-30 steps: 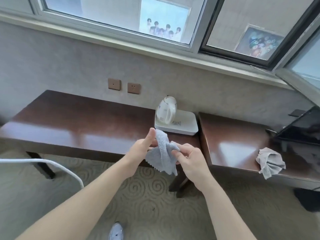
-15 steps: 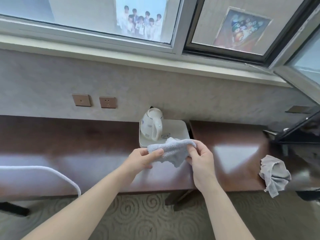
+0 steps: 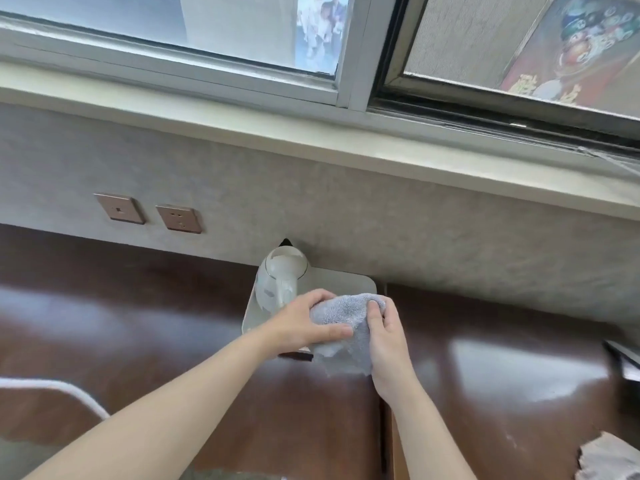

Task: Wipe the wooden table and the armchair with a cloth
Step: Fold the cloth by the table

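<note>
Head view only. Hands meet mid-frame over a dark glossy wooden table [image 3: 138,334]. Left hand [image 3: 304,323] and right hand [image 3: 386,336] both grip one pale grey-blue terry cloth [image 3: 341,318], bunched between them. Left thumb lies flat across the cloth's front, left fingers curl over its top edge. Right fingers [image 3: 374,311] pinch the cloth's upper right corner. Loose lower edge of the cloth hangs down between the wrists; cannot tell if it touches the tabletop.

Just beyond the left hand: white plastic electric kettle [image 3: 282,282], upright, handle facing the hands, standing on a white rounded rectangular tray [image 3: 360,285]. Cloth and both hands overlap the tray's near part.

Right of the right hand: second dark wooden tabletop [image 3: 519,375], separated from the first by a narrow seam running below the right wrist. Far right of the hands at the bottom corner: second crumpled grey cloth [image 3: 609,459] lying on that top, well apart from the hands.

Left of the left forearm: white cord [image 3: 69,389] arcing across the frame.

Beyond the hands on the beige wall: two bronze square wall plates [image 3: 149,213], side by side, up-left of the kettle. Above them a pale window sill [image 3: 242,116].
</note>
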The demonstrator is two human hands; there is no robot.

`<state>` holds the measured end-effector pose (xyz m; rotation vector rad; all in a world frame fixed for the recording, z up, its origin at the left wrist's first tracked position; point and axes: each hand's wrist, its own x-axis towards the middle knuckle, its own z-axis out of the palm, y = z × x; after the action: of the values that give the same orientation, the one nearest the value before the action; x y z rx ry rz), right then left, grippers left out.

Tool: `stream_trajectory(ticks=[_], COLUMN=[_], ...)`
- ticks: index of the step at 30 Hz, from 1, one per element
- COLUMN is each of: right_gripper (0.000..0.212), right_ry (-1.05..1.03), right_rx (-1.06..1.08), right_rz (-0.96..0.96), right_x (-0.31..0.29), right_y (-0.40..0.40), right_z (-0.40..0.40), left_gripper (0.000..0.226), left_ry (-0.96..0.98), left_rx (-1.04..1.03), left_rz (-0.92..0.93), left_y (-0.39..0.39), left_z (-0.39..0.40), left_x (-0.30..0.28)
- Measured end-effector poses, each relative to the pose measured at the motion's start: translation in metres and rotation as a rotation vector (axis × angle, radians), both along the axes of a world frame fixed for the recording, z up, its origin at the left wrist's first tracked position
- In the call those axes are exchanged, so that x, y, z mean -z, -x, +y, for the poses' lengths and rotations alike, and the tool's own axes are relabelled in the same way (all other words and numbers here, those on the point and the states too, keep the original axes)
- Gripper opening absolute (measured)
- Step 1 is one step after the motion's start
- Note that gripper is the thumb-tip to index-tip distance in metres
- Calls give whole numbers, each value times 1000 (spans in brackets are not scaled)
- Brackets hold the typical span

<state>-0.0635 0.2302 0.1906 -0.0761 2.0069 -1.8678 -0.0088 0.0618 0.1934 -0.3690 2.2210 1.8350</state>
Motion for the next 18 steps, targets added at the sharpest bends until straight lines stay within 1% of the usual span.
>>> stream_trajectory(ticks=[1, 3, 4, 5, 7, 8, 10, 12, 14, 16, 18], right_gripper=[19, 16, 16, 20, 40, 49, 59, 63, 69, 69, 68], right_ry=[15, 43, 57, 71, 84, 67, -77, -284, -468, -657, -824], right_rx=[1, -10, -27, -46, -68, -67, -34, -57, -216, -393, -497], right_rz=[-32, -109, -162, -231, -353, -369, -305, -185, -110, 0, 139], right_x=[7, 25, 35, 45, 69, 82, 106, 129, 151, 170, 185], right_y=[15, 44, 58, 71, 96, 107, 123, 136, 145, 148, 150], right_z=[0, 2, 3, 4, 4, 2, -3, -11, -14, -13, -11], left_gripper=[49, 38, 35, 35, 41, 43, 41, 43, 57, 66, 74], left_ry=[-16, -68, -83, -61, 102, 216, 378, 428, 498, 679, 802], left_rx=[-1, -26, -62, -117, -246, -295, -323, -294, -196, -46, 130], left_rz=[-39, -100, -123, -141, -169, -173, -129, -106, -167, -261, -267], left_y=[17, 45, 57, 68, 91, 102, 120, 134, 143, 147, 150], left_z=[3, 5, 4, 2, -1, -1, 5, 14, 21, 26, 25], left_x=[10, 33, 44, 55, 76, 86, 104, 124, 147, 165, 177])
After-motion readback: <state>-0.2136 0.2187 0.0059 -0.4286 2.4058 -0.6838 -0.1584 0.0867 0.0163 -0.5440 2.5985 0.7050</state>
